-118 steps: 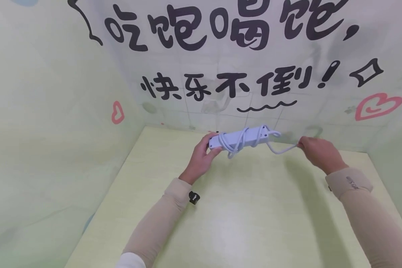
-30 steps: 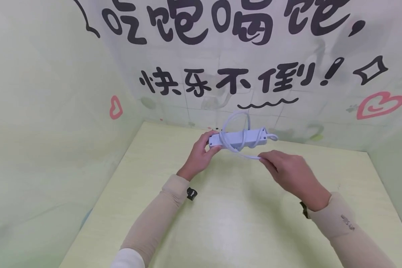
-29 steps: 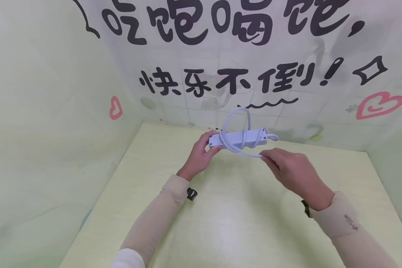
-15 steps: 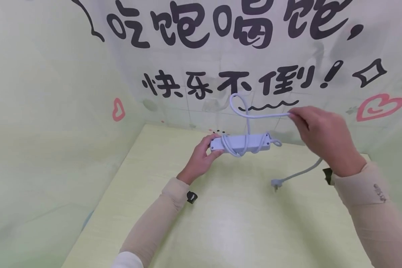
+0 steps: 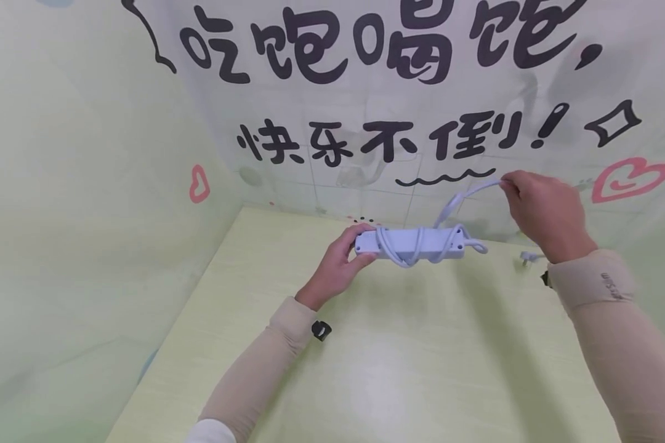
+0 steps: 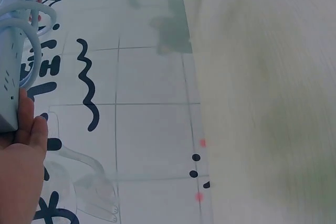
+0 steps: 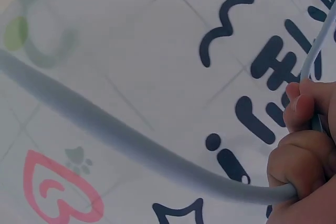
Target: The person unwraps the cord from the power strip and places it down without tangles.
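A white power strip (image 5: 421, 241) with its cord wound round it is held level above the far part of the table. My left hand (image 5: 338, 264) grips its left end, thumb in front and fingers behind; the left wrist view shows the strip's slotted face (image 6: 9, 72) and loops of cord. Up and to the right, my right hand (image 5: 548, 212) pinches the cord (image 5: 479, 186), which runs taut from behind the strip. In the right wrist view the curled fingers (image 7: 299, 161) hold the cord, and a free length crosses the view. The plug (image 5: 527, 257) hangs near the right wrist.
The pale table (image 5: 366, 369) lies beneath both hands. Behind it stands a printed backdrop (image 5: 332, 178) with black lettering, close beyond the strip. Light green sheeting (image 5: 88, 215) hangs along the left side, and more closes the right.
My right hand has carried the cord from in front of the strip up and to the right, and the raised loop has been drawn out. The left hand keeps its hold on the strip.
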`<state>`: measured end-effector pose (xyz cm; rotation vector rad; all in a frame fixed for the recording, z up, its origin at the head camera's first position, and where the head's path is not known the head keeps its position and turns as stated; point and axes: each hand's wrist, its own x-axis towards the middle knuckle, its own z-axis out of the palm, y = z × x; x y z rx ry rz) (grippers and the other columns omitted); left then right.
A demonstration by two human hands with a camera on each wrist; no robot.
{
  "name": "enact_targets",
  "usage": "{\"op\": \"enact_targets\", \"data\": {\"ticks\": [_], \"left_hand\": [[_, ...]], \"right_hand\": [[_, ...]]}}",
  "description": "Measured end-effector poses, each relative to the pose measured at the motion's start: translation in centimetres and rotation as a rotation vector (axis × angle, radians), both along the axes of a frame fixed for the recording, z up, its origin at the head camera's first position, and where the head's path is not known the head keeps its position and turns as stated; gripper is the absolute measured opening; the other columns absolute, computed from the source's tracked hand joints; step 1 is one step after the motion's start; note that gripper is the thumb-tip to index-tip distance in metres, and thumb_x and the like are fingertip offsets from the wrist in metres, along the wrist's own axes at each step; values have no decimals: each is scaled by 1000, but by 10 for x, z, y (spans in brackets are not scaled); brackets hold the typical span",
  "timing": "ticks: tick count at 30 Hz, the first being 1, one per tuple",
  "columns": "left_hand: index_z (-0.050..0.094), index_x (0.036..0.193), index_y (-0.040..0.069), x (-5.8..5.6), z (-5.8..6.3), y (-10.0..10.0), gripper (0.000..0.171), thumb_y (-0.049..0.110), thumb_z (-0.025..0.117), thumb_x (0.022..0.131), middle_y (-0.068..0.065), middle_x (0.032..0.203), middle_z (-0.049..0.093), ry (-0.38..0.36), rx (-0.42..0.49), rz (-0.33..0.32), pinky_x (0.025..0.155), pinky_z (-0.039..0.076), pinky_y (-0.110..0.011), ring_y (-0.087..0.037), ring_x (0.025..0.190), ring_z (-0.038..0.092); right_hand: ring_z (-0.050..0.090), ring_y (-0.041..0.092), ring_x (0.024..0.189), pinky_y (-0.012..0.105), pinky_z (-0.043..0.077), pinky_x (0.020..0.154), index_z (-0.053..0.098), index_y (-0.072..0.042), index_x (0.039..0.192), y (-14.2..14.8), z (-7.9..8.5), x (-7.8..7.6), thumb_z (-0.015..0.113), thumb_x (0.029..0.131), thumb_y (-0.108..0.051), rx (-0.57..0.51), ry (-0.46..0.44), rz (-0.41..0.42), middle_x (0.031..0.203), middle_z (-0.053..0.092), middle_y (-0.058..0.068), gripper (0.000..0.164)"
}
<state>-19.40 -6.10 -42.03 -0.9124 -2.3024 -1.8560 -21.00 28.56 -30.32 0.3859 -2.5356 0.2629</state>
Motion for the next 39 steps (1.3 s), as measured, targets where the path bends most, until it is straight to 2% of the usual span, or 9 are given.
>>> {"op": "enact_targets", "data": {"ticks": [6,10,14,17,21,28,30,33,39], "left_hand": [[49,140,5,3,2,0,42,3,62,99,-14,145,56,-43,22,-2,112,47,-43,-26,125,56],[50,140,5,2,4,-3,42,3,61,100,-13,142,57,-77,46,40,111,48,-39,-24,124,56],[50,139,4,-1,6,-6,41,2,61,100,-14,142,56,-84,73,83,110,49,-39,-25,123,56],[50,140,4,-3,6,-8,42,2,61,100,-15,141,57,-75,74,97,110,49,-41,-25,122,56],[50,139,5,-6,4,-10,41,3,61,100,-14,139,58,-62,64,114,110,49,-44,-25,121,57],[50,140,5,-10,-3,-11,42,5,62,100,-16,139,58,-64,35,130,108,50,-45,-27,119,58],[49,141,5,-11,-4,-10,43,5,62,99,-16,140,58,-67,23,135,108,50,-45,-27,121,58],[49,141,6,-12,-6,-10,44,5,63,99,-15,142,57,-74,11,141,109,50,-45,-28,122,58],[50,140,5,-14,-10,-10,42,6,63,99,-15,140,57,-70,6,132,109,49,-51,-29,122,57]], "right_hand": [[55,31,49,53,46,45,71,2,104,11,-25,-8,59,100,-11,106,-173,-68,62,63,13,18],[50,24,47,45,44,42,70,2,101,12,-44,-8,59,100,-10,220,-272,-32,63,62,10,16],[46,19,46,36,41,39,68,2,95,11,-73,-2,58,101,-13,278,-333,23,62,60,7,18],[48,19,47,35,43,40,69,1,93,10,-96,6,59,101,-14,270,-372,49,63,61,7,19],[54,21,50,40,48,44,70,-1,94,6,-131,18,59,100,-14,226,-429,73,65,64,8,18],[59,25,56,44,49,49,68,-1,101,-4,-185,42,60,99,-12,135,-517,59,73,69,13,14],[58,24,56,43,48,48,66,-1,102,-5,-197,47,60,99,-12,119,-520,54,73,69,12,12],[61,25,60,43,50,50,65,-3,101,-6,-208,52,63,98,-11,100,-473,62,76,70,11,10],[62,28,70,44,54,60,72,-3,96,-8,-212,54,72,92,-10,73,-351,86,81,68,10,9]]}}
